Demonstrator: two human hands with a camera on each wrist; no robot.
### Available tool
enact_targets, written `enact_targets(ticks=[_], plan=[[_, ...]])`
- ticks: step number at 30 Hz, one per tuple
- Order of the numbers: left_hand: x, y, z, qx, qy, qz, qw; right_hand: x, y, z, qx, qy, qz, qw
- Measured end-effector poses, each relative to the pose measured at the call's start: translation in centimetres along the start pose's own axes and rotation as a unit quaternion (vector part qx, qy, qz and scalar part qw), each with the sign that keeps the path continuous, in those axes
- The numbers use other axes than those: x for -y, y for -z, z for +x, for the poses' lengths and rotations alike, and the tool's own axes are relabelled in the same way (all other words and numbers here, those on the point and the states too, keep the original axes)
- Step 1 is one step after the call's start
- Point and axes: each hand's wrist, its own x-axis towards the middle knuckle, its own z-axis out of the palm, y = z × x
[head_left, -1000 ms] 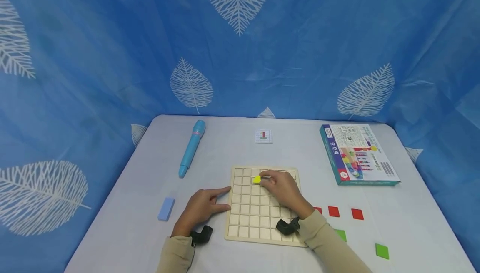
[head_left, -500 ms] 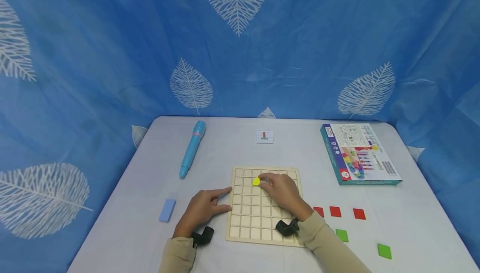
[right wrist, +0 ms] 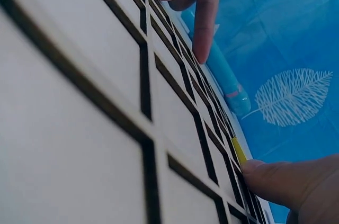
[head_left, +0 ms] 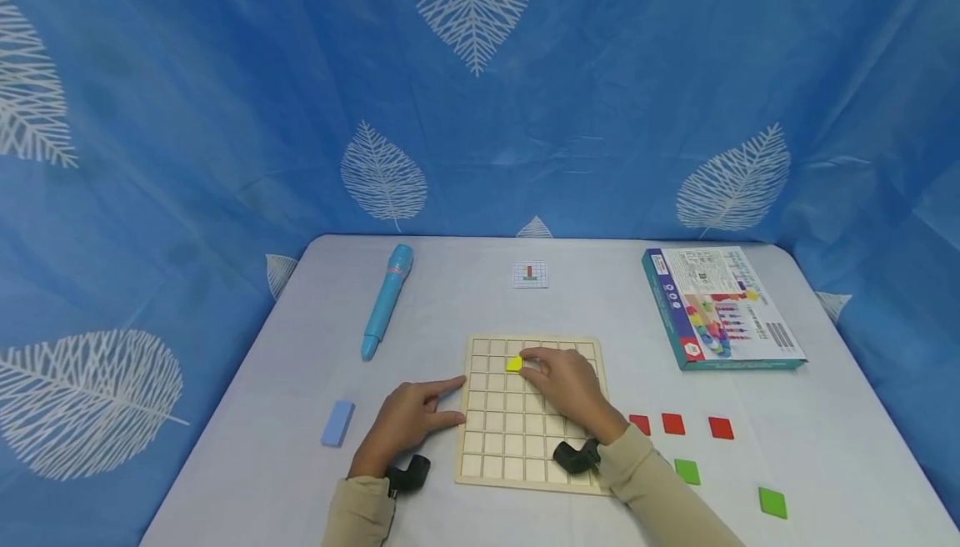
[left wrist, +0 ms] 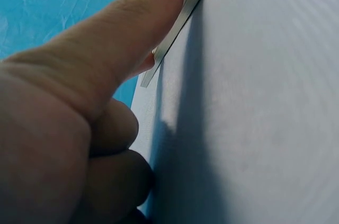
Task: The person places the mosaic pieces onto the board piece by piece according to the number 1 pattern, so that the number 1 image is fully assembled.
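Mid-placement: right hand (head_left: 566, 384) grip pinching yellow tile (head_left: 513, 363) over far-row cell of grid board (head_left: 487, 447), left hand (head_left: 408, 418) open, bracing board's left edge; next, square tile and press flush.

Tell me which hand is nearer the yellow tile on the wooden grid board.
Right. The right hand has its fingertips on the yellow tile, set in the board's second row. The left hand rests at the board's left edge, index finger against it, apart from the tile.
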Motion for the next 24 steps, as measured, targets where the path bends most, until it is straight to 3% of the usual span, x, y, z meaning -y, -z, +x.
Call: enact_targets(ticks=[6,14,19,24], plan=[[0.0,0.1,0.0,0.007,-0.005,-0.001,1.0,0.1,0.2,-0.3,-0.003,0.002,0.004,1.0],[0.0,0.6,0.0,-0.014,-0.005,-0.007,0.9999,0.5,0.6,0.3,-0.007,-0.003,0.045,0.999],[0.2,0.6,-0.1,-0.008,0.003,-0.009,0.9999,0.9,1.8,-0.6,0.014,-0.028,0.082,0.996],[0.1,0.5,0.0,0.008,0.0,-0.01,0.9999,1.3,3.9,-1.8,0.018,-0.049,0.077,0.996]])
